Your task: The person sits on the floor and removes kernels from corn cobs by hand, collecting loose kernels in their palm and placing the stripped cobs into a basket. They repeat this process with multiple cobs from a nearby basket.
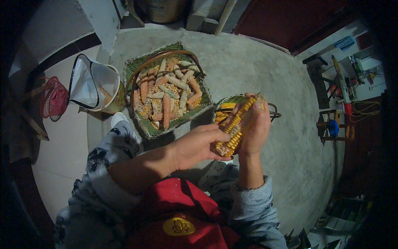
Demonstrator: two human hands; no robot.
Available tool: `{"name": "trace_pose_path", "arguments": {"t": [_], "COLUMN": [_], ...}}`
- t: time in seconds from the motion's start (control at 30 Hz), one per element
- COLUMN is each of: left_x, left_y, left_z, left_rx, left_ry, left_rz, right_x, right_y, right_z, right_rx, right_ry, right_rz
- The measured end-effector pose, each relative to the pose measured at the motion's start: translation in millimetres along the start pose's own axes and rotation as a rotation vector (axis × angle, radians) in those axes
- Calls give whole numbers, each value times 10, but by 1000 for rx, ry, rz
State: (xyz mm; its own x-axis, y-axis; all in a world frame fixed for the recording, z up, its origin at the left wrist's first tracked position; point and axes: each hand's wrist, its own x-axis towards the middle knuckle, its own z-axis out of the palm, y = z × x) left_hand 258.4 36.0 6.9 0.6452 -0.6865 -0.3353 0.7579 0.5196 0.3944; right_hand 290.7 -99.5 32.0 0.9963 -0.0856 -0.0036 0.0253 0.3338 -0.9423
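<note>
An ear of corn with yellow kernels slants across the view between my two hands, some of its rows stripped bare. My left hand grips its lower end, the thumb pressed against the kernels. Around its upper part wraps my right hand, the thumb near the tip. Beneath them, partly hidden by the right hand, stands a small handled basket holding yellow corn ears. Left of it is a large green woven basket with a brown arched handle. Bare cobs and loose kernels fill it.
A bucket with a black-rimmed white bag stands left of the large basket, beside a red mesh bag. Far right are a wooden stool with a blue object on it and cluttered shelving. Concrete floor extends rightward.
</note>
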Motion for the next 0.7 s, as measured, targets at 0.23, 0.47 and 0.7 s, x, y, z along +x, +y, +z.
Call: {"name": "trace_pose_path", "arguments": {"t": [0.23, 0.47, 0.7], "left_x": [-9, 34, -17], "left_y": [-11, -49, -55], "left_z": [69, -13, 109], "left_rx": [52, -37, 199], "left_ry": [19, 5, 121], "left_rz": [26, 15, 51], "right_x": [16, -31, -5], "right_y": [-2, 56, 82], "right_z": [-23, 29, 21], "right_rx": [-44, -266, -190], "right_ry": [12, 4, 4], "right_rz": [-42, -169, -123]}}
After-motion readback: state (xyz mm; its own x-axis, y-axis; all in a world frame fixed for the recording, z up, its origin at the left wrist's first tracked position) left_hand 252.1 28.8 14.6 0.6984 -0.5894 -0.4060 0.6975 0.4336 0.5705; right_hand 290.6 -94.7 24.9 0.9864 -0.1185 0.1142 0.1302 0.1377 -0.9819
